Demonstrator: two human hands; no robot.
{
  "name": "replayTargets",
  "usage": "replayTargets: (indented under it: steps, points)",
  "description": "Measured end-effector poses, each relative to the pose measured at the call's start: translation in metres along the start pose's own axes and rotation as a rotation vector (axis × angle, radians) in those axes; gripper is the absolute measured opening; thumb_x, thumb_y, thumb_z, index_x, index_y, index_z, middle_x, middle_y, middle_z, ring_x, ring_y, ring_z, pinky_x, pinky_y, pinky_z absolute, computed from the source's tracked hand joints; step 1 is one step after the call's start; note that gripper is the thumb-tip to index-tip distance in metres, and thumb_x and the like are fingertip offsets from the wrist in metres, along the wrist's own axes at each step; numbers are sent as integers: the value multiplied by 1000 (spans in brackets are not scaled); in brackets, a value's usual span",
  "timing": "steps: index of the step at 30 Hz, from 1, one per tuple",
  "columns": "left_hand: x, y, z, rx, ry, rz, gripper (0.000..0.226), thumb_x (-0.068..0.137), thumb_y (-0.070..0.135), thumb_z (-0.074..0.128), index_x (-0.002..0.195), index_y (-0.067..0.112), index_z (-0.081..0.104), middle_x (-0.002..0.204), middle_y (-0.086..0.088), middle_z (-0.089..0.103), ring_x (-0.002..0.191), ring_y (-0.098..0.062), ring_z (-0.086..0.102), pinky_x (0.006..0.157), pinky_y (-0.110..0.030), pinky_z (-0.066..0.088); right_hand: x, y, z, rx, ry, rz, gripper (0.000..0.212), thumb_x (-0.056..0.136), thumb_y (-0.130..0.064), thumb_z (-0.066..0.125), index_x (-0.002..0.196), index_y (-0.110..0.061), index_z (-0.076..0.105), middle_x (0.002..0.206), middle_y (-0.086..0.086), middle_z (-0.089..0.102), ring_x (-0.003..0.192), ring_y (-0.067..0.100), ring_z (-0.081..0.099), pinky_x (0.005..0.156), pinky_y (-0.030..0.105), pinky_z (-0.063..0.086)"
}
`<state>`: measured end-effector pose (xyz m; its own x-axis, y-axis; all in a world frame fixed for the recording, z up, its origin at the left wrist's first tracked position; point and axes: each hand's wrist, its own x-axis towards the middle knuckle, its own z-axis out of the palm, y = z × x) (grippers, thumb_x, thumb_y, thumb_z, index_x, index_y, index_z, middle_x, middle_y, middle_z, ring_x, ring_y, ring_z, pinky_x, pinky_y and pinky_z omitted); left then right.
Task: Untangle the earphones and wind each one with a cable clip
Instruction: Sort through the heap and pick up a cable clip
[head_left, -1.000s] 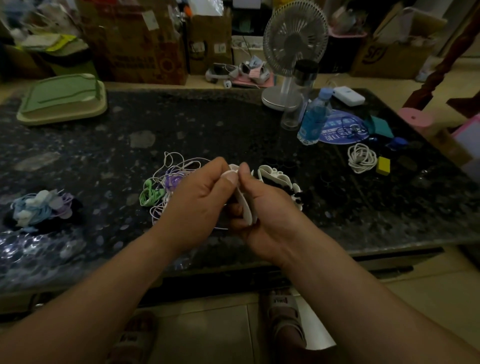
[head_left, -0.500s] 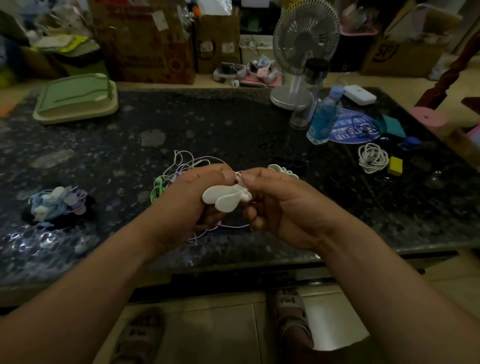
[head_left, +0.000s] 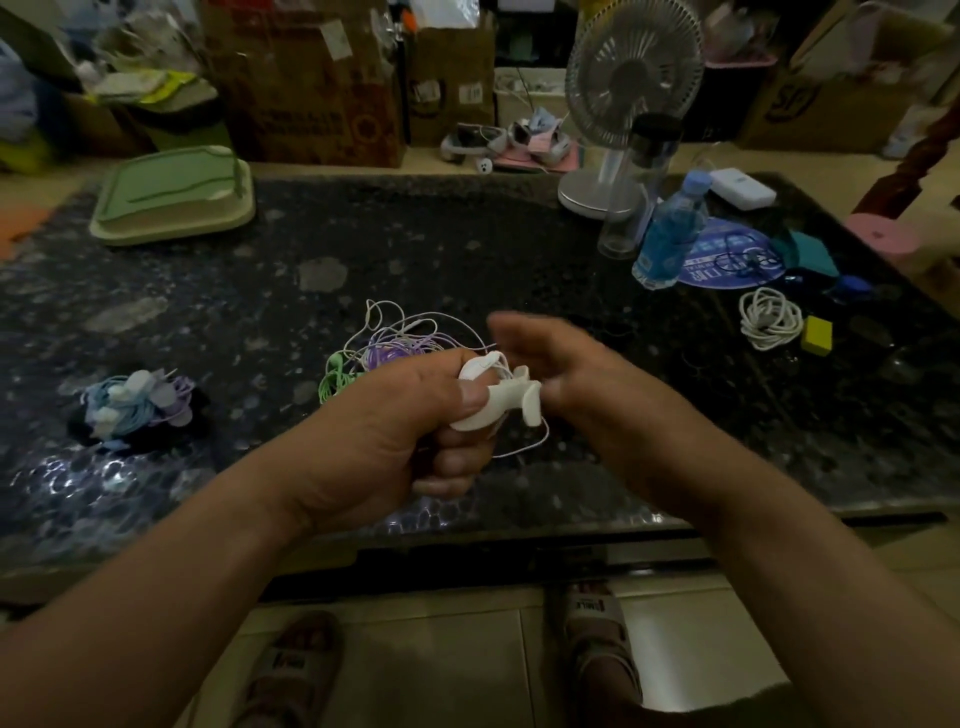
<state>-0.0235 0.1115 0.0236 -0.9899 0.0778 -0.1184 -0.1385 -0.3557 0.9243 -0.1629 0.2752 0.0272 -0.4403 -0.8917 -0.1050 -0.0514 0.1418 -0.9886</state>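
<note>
The left hand (head_left: 405, 431) is squeezing a white cable clip (head_left: 493, 402) with curled fingers, and its thumb is pressing on top. A thin white earphone wire (head_left: 524, 449) is looping out under the clip. The right hand (head_left: 597, 395) is sitting just right of the clip. It is blurry, and its fingers are looking mostly straight, so I cannot tell if it is holding the wire.

The job is looking partly done. A small heap of wound-up earphones (head_left: 135, 405) is lying on the near left of the table (head_left: 415, 249). A tangled pile of purple, green and white earphones (head_left: 395, 343) is waiting just behind the hands, so several are left to do.

A green box (head_left: 171, 195) is sitting far left with its lid on, hiding the inside. A water bottle (head_left: 670, 239) on the far right is showing blue. Cardboard boxes (head_left: 311, 88) are standing beyond the table.
</note>
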Motion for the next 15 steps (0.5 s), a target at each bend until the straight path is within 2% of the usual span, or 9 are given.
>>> replayTargets:
  steps: [2, 3, 5, 7, 9, 11, 13, 15]
  points:
    - [1, -1, 1, -63, 11, -17, 24, 96, 20, 49, 114, 5, 54, 70, -2, 34, 56, -11, 35, 46, -20, 37, -4, -3, -1, -46, -102, -86, 73, 86, -22, 69, 144, -57, 43, 145, -25, 56, 140, 5, 51, 103, 24, 52]
    - [2, -1, 2, -72, 19, -24, 29, 100, 20, 49, 121, 1, 54, 71, -2, 34, 56, -10, 36, 46, -19, 37, -7, -4, 1, -48, -124, -93, 72, 89, -29, 72, 148, -54, 40, 145, -23, 57, 136, 3, 54, 100, 22, 53]
    - [4, -2, 5, -61, 58, -20, 33, 107, 21, 47, 127, -4, 54, 73, 0, 36, 58, -10, 36, 46, -19, 36, -13, -8, 10, -108, -16, -113, 53, 97, -49, 65, 145, -44, 46, 128, -24, 64, 118, -3, 63, 90, 18, 53]
    - [4, -2, 8, -78, 96, -3, 29, 108, 22, 45, 111, 1, 63, 73, 1, 36, 59, -9, 37, 47, -19, 34, -15, -12, 20, -194, 103, -151, 47, 92, -60, 57, 134, -41, 54, 105, -25, 66, 98, -6, 66, 78, 14, 51]
    - [3, 0, 11, -111, 92, 6, 31, 108, 22, 45, 91, 15, 69, 73, 1, 36, 60, -9, 37, 48, -19, 36, -13, -14, 24, -234, 130, -154, 42, 89, -59, 55, 126, -39, 57, 98, -19, 66, 90, -3, 65, 72, 12, 50]
    - [1, -2, 10, -122, 59, 0, 29, 108, 23, 47, 87, 16, 66, 74, 2, 37, 61, -9, 39, 50, -19, 38, -12, -15, 25, -257, 135, -144, 32, 94, -55, 57, 119, -36, 60, 98, -15, 67, 86, -3, 64, 69, 12, 50]
    - [0, -2, 9, -134, 28, -26, 20, 105, 25, 48, 99, 8, 56, 73, 3, 41, 61, -9, 43, 51, -19, 40, -10, -14, 23, -251, 132, -147, 18, 99, -43, 60, 111, -30, 61, 94, -12, 68, 82, -2, 63, 67, 14, 50]
    - [-1, -1, 9, -127, 25, -60, 26, 105, 26, 49, 114, 2, 52, 74, 2, 44, 61, -9, 44, 52, -20, 41, -10, -13, 22, -225, 121, -155, 10, 102, -34, 60, 105, -25, 59, 86, -11, 65, 77, -3, 60, 65, 16, 48]
